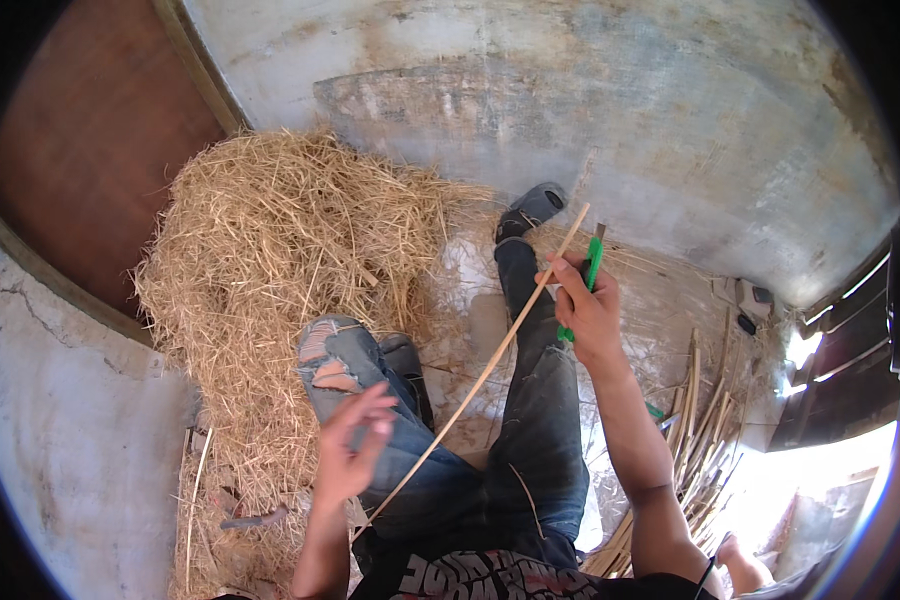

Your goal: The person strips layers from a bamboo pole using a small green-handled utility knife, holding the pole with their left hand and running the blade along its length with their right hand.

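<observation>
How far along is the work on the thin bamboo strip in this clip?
Done, apparently: shavings pale the floor by the heap of dry straw. In hand: the right hand grips a long thin bamboo strip together with a green-handled knife; the left hand is open beside the strip's lower end, blurred. Left: a pile of thicker split bamboo sticks lies at the person's right, seemingly unworked.

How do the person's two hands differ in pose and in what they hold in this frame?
The right hand is raised further out over the leg, closed around a green-handled tool and the upper part of a long thin strip. The left hand sits nearer the body, fingers spread loosely, by the strip's lower part; any grip there is unclear. Both are bare and meet the same strip.
</observation>
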Tool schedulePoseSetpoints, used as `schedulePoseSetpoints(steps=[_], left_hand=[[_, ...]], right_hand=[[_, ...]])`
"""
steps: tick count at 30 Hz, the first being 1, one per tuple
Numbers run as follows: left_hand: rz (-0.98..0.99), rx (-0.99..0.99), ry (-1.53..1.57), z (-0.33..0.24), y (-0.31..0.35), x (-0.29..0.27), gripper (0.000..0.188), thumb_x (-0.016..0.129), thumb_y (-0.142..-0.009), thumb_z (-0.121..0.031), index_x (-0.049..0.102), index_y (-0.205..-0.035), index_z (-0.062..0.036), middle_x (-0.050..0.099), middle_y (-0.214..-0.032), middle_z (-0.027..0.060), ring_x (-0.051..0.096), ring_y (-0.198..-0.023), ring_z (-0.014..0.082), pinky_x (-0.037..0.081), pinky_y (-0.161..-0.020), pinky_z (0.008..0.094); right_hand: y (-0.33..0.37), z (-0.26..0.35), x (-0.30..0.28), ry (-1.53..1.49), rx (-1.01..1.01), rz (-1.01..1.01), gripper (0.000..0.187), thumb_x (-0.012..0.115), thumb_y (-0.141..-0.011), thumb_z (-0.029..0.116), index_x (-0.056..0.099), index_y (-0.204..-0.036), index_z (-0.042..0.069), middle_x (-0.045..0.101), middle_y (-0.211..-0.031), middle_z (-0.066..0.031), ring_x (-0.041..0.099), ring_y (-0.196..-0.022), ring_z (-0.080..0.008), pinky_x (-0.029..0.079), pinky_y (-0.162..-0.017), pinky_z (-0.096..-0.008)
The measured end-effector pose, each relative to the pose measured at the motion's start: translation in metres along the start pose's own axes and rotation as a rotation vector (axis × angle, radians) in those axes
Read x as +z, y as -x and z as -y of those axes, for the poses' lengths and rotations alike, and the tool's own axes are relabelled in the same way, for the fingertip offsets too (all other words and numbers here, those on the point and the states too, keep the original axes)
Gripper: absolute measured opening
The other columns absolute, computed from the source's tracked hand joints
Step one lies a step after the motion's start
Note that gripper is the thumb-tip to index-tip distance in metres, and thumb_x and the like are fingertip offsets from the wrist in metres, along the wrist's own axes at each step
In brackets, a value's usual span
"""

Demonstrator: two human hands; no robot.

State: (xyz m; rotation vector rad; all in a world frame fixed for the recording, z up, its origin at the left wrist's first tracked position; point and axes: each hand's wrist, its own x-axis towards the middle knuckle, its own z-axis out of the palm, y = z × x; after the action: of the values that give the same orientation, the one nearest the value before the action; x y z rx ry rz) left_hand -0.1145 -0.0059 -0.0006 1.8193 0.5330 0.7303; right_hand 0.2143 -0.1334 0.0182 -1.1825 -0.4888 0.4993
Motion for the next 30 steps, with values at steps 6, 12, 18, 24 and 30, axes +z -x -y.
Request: schedulePoseSetpoints(steps=[6,12,18,24,30], left_hand=[[0.306,-0.08,0.101,-0.006,-0.045,0.065,0.046,0.057,-0.103,-0.011,0.049,-0.147,0.0007,0.072,-0.105,0.012,0.069,-0.087,0.0144,0.053,-0.079,0.0291],[0.406,-0.097,0.198,0.004,-0.07,0.074,0.043,0.05,-0.108,-0.013,0.047,-0.149,0.0002,0.063,-0.081,0.0042,0.059,-0.066,0.0085,0.049,-0.064,0.0254],[0.287,-0.092,0.191,0.022,-0.091,0.069,0.043,0.048,-0.109,-0.016,0.047,-0.15,-0.0016,0.049,-0.068,-0.0019,0.045,-0.055,0.0045,0.041,-0.051,0.0223],[0.222,-0.269,0.321,0.031,-0.101,0.07,0.041,0.053,-0.106,-0.012,0.052,-0.146,-0.0013,0.049,-0.075,-0.0058,0.041,-0.065,0.002,0.037,-0.056,0.0207],[0.168,-0.256,0.224,0.048,-0.099,0.069,0.04,0.056,-0.104,-0.009,0.054,-0.142,0.0037,0.048,-0.073,-0.0047,0.042,-0.065,0.0026,0.037,-0.056,0.0214]], right_hand=[[0.001,0.007,0.019,-0.034,0.022,0.062,0.028,0.063,-0.101,0.019,0.067,-0.115,-0.005,0.07,-0.076,-0.0109,0.043,-0.047,-0.0025,0.031,-0.043,-0.0207],[-0.01,-0.007,0.028,0.132,-0.109,0.033,0.027,0.064,-0.101,0.021,0.068,-0.111,-0.003,0.072,-0.081,-0.0086,0.047,-0.049,-0.0055,0.034,-0.044,-0.0254],[-0.003,-0.015,0.034,0.648,-0.286,0.291,0.03,0.065,-0.099,0.029,0.066,-0.092,0.0,0.06,-0.063,-0.0121,0.057,-0.049,-0.0241,0.039,-0.047,-0.0399],[0.006,-0.033,0.04,0.949,-0.351,0.498,0.039,0.066,-0.097,0.042,0.066,-0.084,0.004,0.057,-0.057,-0.0161,0.062,-0.055,-0.038,0.047,-0.05,-0.0452],[-0.006,-0.049,0.04,1.18,-0.438,0.505,0.043,0.067,-0.093,0.05,0.067,-0.084,0.009,0.06,-0.055,-0.0122,0.064,-0.052,-0.0347,0.051,-0.047,-0.0443]])
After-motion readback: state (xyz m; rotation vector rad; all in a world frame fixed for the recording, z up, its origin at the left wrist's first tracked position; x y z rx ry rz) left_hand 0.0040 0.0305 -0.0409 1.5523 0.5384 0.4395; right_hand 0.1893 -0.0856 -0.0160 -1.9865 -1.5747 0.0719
